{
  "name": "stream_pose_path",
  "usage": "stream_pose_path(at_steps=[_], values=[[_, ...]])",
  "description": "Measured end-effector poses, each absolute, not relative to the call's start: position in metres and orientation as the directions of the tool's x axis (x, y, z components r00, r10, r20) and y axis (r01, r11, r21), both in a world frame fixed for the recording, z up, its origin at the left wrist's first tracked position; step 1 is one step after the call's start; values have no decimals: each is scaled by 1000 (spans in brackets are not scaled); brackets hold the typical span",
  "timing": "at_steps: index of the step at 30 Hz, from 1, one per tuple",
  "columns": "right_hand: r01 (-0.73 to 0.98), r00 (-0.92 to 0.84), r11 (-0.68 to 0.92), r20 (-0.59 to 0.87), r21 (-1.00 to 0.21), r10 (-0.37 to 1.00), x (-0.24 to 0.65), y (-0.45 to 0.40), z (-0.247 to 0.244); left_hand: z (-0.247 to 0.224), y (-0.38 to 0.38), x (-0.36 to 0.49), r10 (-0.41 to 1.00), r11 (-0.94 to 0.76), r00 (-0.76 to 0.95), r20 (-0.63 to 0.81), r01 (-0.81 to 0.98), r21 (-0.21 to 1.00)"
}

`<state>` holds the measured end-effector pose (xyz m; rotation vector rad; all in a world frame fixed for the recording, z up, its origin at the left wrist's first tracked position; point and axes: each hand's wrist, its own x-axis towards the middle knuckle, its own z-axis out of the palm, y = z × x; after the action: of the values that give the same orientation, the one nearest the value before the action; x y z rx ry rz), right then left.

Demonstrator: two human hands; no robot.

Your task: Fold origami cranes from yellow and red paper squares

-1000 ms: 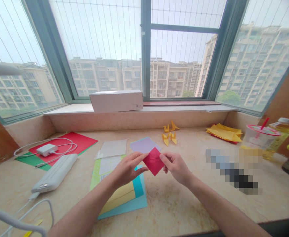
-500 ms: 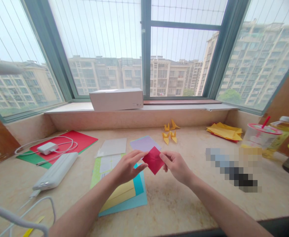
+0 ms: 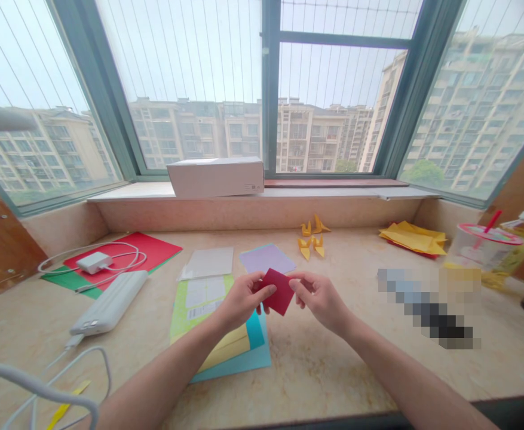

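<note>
A small dark red square of folded paper is held up above the counter, turned so that its corners point up and down. My left hand grips its left corner, thumb on the front and fingers behind. At the right corner my right hand pinches the paper between thumb and fingers. Behind the paper lies a lilac sheet. Several folded yellow paper cranes stand farther back. Under my left forearm are a yellow sheet and a light blue sheet.
Red paper with a white charger and cable lies at left, beside a white power bank. A white box rests on the sill. At right are yellow papers, a plastic cup and a blurred-out item.
My left hand has closed on the left corner of the red paper, its thumb now on the front. The paper looks flatter and darker. The view has shifted slightly.
</note>
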<state>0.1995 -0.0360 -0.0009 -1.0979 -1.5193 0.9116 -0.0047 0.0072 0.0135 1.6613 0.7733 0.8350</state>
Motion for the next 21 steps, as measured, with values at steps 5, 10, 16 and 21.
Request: stream_pose_path(at_steps=[5, 10, 16, 21], values=[[161, -105, 287, 273, -944, 956, 201, -36, 1, 19, 8, -5, 842, -217, 501, 200, -26, 976], [152, -115, 310, 294, -939, 949, 201, -36, 2, 18, 5, -5, 802, -213, 567, 189, -25, 977], [169, -143, 315, 293, -934, 945, 200, -36, -1, 14, 2, -4, 793, -178, 599, 113, 50, 983], [162, -117, 304, 287, -939, 951, 200, -36, -2, 12, 3, -4, 785, -178, 613, 96, 75, 981]])
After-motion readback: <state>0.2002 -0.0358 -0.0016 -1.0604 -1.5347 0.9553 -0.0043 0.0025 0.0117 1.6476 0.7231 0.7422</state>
